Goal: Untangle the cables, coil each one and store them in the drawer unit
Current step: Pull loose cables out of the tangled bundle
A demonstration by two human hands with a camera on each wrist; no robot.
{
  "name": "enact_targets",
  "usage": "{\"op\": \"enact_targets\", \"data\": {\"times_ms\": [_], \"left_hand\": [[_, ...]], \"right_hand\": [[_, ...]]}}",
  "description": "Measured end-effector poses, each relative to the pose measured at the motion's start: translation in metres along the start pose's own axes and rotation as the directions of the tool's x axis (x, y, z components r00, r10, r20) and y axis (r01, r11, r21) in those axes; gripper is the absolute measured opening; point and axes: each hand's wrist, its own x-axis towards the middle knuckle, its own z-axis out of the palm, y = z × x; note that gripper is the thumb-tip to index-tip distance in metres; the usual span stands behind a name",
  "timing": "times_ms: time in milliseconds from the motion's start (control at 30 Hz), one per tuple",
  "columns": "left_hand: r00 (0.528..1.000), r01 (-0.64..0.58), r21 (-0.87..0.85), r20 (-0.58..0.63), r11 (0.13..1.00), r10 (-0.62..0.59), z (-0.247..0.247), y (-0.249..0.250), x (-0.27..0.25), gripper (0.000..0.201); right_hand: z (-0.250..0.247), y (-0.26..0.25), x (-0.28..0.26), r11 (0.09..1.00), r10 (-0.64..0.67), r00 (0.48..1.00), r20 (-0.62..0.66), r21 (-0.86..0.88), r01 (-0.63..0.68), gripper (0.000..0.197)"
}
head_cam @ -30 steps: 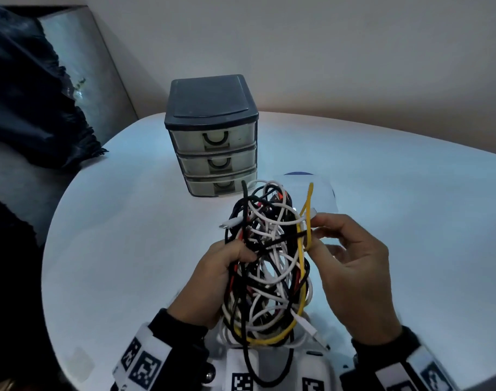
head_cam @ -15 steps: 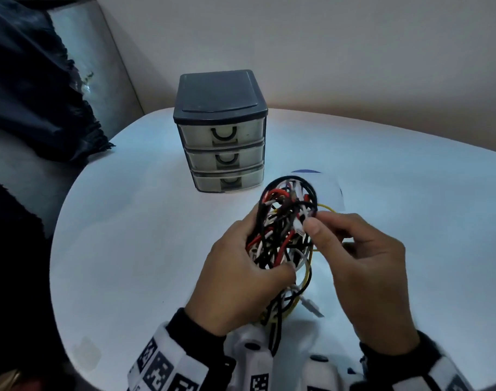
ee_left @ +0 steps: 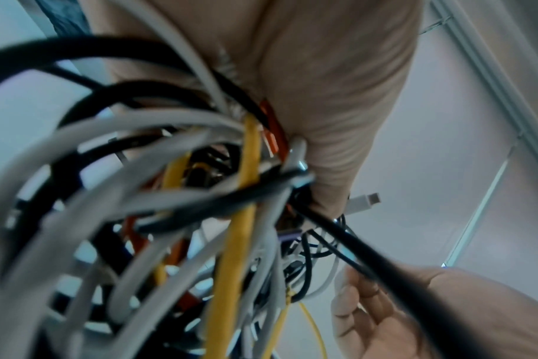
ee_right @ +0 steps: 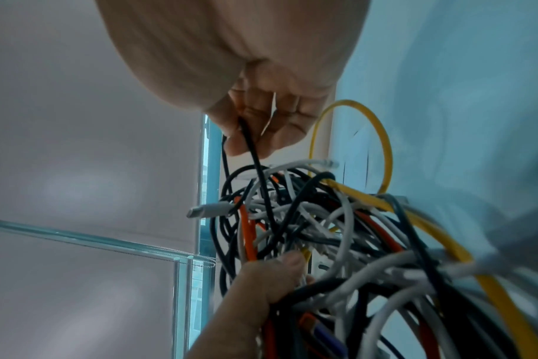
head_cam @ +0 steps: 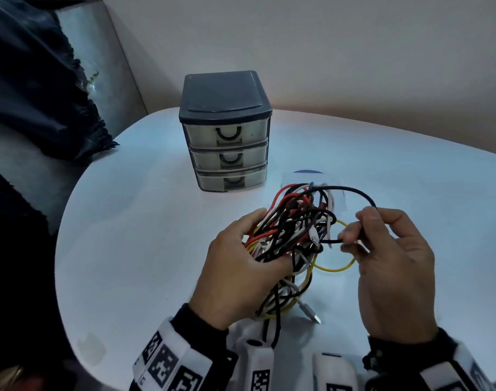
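A tangle of black, white, red and yellow cables (head_cam: 293, 230) hangs above the white table (head_cam: 134, 227), gripped by my left hand (head_cam: 241, 266) from the left side. My right hand (head_cam: 382, 249) pinches a loop of black cable (head_cam: 351, 190) drawn out to the right of the bundle; the pinch also shows in the right wrist view (ee_right: 249, 136). A yellow loop (head_cam: 335, 268) sticks out below it. The grey drawer unit (head_cam: 225, 131) stands behind the bundle, its three drawers closed. In the left wrist view the cables (ee_left: 175, 218) fill the frame.
A white USB plug (head_cam: 309, 310) dangles from the bundle near the table's front edge. A white sheet with a blue mark (head_cam: 309, 176) lies right of the drawer unit. Dark cloth (head_cam: 29, 94) hangs at the far left, off the table.
My right hand has pulled a black loop out to the right, away from the bundle. My left hand has kept its grip on the tangle, which spread wider.
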Motion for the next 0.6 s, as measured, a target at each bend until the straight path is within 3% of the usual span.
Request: {"op": "enact_targets", "data": {"times_ms": [200, 300, 367, 433, 500, 533, 600], "left_hand": [[0.998, 0.043, -0.079, 0.058, 0.996, -0.039, -0.003, -0.001, 0.001, 0.056], [0.998, 0.002, -0.116, 0.064, 0.993, 0.005, -0.006, -0.001, 0.001, 0.056], [0.998, -0.039, -0.104, 0.041, 0.994, 0.044, -0.005, -0.003, 0.001, 0.059], [0.995, -0.096, -0.029, -0.015, 0.995, 0.096, -0.002, -0.004, -0.001, 0.065], [0.986, -0.144, 0.094, -0.071, 0.985, 0.151, 0.001, -0.001, -0.004, 0.072], [0.981, -0.165, 0.149, -0.08, 0.975, 0.178, 0.003, 0.002, -0.006, 0.074], [0.976, -0.2, 0.227, -0.045, 0.953, 0.215, 0.007, 0.008, -0.011, 0.078]], "right_hand": [[0.002, -0.003, -0.001, 0.999, -0.046, 0.999, -0.01, -0.028, 0.046, 0.012], [0.002, -0.004, -0.002, 0.994, -0.083, 0.996, 0.021, -0.074, 0.085, 0.009], [0.002, -0.004, -0.005, 0.973, -0.183, 0.983, 0.027, -0.138, 0.185, 0.015], [0.003, -0.007, -0.01, 0.894, -0.367, 0.93, 0.029, -0.264, 0.361, 0.022], [0.007, -0.013, -0.018, 0.756, -0.503, 0.854, 0.136, -0.41, 0.51, 0.011], [0.01, -0.013, -0.022, 0.708, -0.506, 0.839, 0.199, -0.461, 0.536, 0.003], [0.015, -0.011, -0.026, 0.713, -0.404, 0.879, 0.253, -0.515, 0.476, 0.014]]}}
